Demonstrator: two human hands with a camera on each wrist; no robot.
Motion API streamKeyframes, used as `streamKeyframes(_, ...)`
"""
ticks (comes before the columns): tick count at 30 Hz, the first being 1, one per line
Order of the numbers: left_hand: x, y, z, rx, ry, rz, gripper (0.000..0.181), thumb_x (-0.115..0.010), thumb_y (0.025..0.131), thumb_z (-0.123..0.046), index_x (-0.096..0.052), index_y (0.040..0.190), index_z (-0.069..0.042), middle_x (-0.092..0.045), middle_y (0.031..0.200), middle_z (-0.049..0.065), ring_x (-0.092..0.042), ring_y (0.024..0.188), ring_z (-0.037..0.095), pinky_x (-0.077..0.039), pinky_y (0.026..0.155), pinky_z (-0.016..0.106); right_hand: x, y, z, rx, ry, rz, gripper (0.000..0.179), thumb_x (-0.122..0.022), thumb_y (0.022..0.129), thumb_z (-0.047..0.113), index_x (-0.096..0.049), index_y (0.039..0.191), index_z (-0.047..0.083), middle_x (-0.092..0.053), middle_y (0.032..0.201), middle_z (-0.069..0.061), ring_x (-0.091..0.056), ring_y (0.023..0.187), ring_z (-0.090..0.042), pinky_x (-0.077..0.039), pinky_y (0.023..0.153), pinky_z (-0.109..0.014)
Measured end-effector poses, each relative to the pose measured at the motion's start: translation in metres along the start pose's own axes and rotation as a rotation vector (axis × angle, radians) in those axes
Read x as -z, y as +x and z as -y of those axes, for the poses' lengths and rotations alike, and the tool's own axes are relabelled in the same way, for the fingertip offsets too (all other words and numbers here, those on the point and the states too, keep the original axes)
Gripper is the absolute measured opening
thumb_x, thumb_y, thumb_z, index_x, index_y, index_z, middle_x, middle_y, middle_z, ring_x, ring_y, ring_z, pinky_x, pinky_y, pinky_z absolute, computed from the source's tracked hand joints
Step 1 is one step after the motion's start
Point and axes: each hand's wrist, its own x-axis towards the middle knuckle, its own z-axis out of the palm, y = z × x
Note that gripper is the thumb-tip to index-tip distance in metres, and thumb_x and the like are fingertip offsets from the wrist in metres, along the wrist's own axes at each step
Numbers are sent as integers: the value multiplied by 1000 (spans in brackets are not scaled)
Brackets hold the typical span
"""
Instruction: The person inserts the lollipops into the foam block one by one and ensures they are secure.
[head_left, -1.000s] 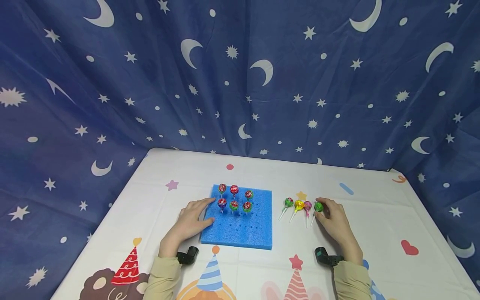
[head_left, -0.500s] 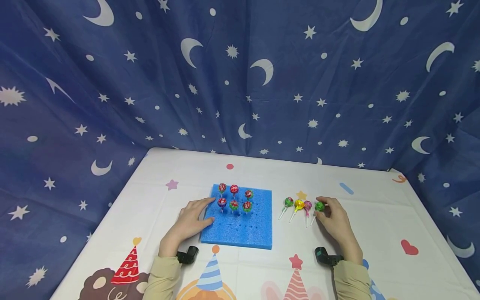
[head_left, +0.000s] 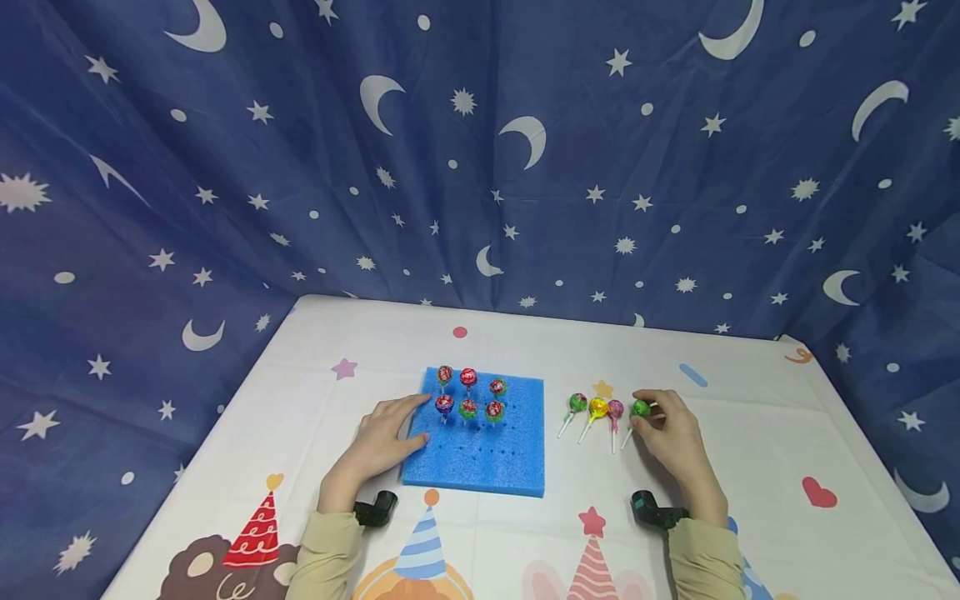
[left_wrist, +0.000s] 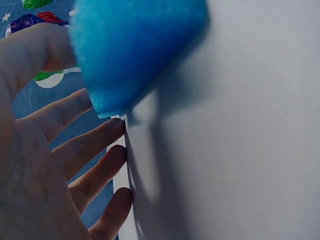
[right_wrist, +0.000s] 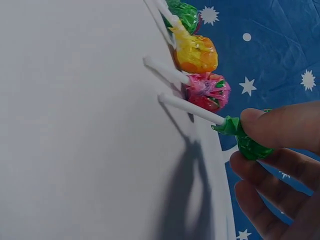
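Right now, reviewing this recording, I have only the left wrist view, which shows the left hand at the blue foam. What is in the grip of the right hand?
Observer: The grip of the right hand has a green-wrapped lollipop, pinched at its head.

Operator: Are more lying near it?

Observer: Yes: a yellow lollipop, a pink lollipop and a mostly green lollipop lie side by side on the white table.

Operator: My view catches only part of what stands in the foam. How many are there?

Observer: The head view shows six standing lollipops in the blue foam, in two rows of three.
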Motion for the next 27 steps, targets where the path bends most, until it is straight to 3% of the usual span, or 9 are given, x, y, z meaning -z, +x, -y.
streamKeyframes(27, -1, 0, 1, 2, 0, 0, 60, -63, 88, -28, -45, 144, -16, -45, 149, 11, -36, 136, 36, -29, 104, 60, 10, -2, 27, 128, -19, -61, 33, -67, 84, 0, -61, 117, 2, -59, 110, -14, -59, 100, -32, -50, 88, -51)
